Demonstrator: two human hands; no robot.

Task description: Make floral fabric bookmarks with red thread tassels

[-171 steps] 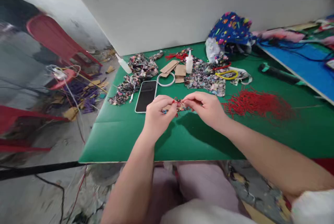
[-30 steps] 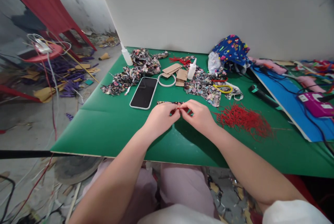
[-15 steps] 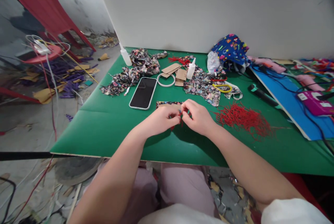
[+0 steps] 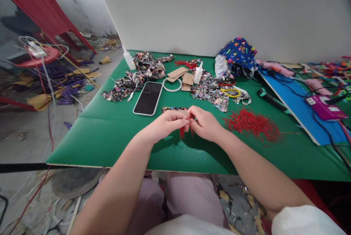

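My left hand (image 4: 172, 122) and my right hand (image 4: 203, 122) meet over the green table (image 4: 115, 132), fingertips pinched close together. Between them are red strings (image 4: 182, 132), whose ends dangle below the fingers. Both hands are closed on these strings, though the exact point they pinch is partly hidden. Just behind my hands lies a flat floral-covered strip (image 4: 174, 109), partly covered by them. To the right of my right hand is a loose heap of red strings (image 4: 251, 125).
Behind lie a phone (image 4: 148, 98), a white ring (image 4: 172, 90), cardboard pieces (image 4: 187, 80), floral fabric (image 4: 123, 85), squeeze bottles (image 4: 128, 59) (image 4: 198, 74) and yellow-handled scissors (image 4: 229, 92). At right are a black-and-teal tool (image 4: 274, 101), a blue board (image 4: 290, 96) and a purple device (image 4: 326, 107).
The red string ends now hang more visibly below my fingers. My left fingers have straightened slightly at the pinch. The whole view has shifted a little.
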